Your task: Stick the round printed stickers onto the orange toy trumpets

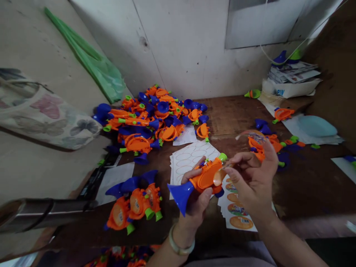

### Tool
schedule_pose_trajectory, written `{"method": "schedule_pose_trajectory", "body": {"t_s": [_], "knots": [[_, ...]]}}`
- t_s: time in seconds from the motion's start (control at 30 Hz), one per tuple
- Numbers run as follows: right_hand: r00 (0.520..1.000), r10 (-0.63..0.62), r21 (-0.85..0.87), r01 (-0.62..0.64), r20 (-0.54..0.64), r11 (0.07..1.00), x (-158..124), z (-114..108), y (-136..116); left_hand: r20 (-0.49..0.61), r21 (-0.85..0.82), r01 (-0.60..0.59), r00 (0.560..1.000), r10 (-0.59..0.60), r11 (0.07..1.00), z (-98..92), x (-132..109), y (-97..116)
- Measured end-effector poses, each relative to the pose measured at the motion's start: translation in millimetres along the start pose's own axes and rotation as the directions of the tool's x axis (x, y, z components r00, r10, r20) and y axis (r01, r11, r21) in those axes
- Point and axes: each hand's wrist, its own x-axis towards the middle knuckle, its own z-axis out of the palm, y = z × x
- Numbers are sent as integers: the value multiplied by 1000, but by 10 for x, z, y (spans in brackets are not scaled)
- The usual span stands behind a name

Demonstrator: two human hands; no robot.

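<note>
The toy trumpet [207, 178] is glossy orange plastic, its flared bell [180, 194] smooth blue plastic. The round sticker [219, 177] looks thin and shiny. The sticker sheets [191, 159] are matt white paper. The worktop [230, 115] is rough, worn brown wood. The green bag [96, 65] is thin, crinkled plastic; the floral bag [41, 115] is soft cloth.
</note>
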Motion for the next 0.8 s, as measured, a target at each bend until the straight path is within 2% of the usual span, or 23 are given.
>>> {"method": "schedule_pose_trajectory", "body": {"t_s": [0.1, 0.27, 0.53, 0.8], "knots": [[999, 21, 28, -22, 27, 999, -98, 91, -45, 79, 13, -88, 993, 87, 996, -8, -10, -38], [995, 97, 88, -96, -8, 991, -188, 164, -72, 131, -12, -237, 963, 236, 972, 15, 8, -80], [989, 143, 166, -137, -26, 977, -208, 186, -108, 82, 29, -258, 963, 255, 966, 85, 14, -45], [993, 115, 129, -111, -22, 985, -214, 184, -101, 38, 18, -282, 959, 281, 959, 119, 19, -84]]}}
